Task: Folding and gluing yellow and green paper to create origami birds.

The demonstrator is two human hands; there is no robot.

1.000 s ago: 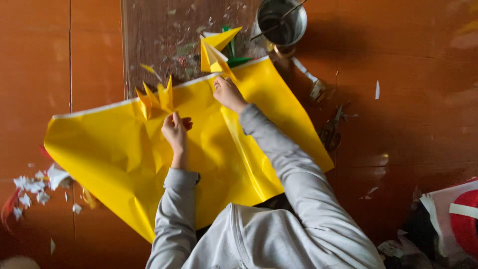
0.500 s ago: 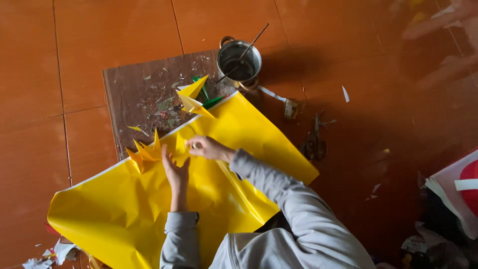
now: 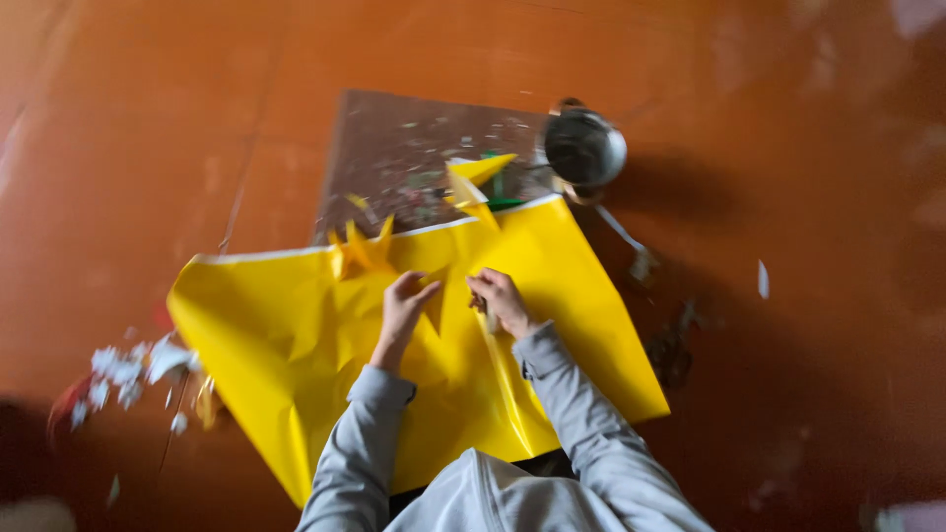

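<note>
A large yellow paper sheet (image 3: 296, 335) lies spread on the orange floor in front of me. Both of my hands rest on its middle, close together. My left hand (image 3: 404, 303) presses and pinches a raised fold of the sheet. My right hand (image 3: 501, 300) is curled on the same fold just to the right; blur hides whether it also holds a small tool. Jagged yellow cut-outs (image 3: 360, 246) stand up at the sheet's far edge, just beyond my left hand. Grey sleeves cover both arms.
A brown board (image 3: 414, 148) strewn with paper scraps lies beyond the sheet, with folded yellow pieces (image 3: 475, 182) and a green bit (image 3: 505, 203) on it. A metal pot (image 3: 584, 148) stands at its right corner. White scraps (image 3: 128, 369) lie at left, dark bits (image 3: 675, 345) at right.
My view has swung and blurred. My right hand has pulled back from the far edge toward the sheet's middle, and both hands now sit side by side on a fold.
</note>
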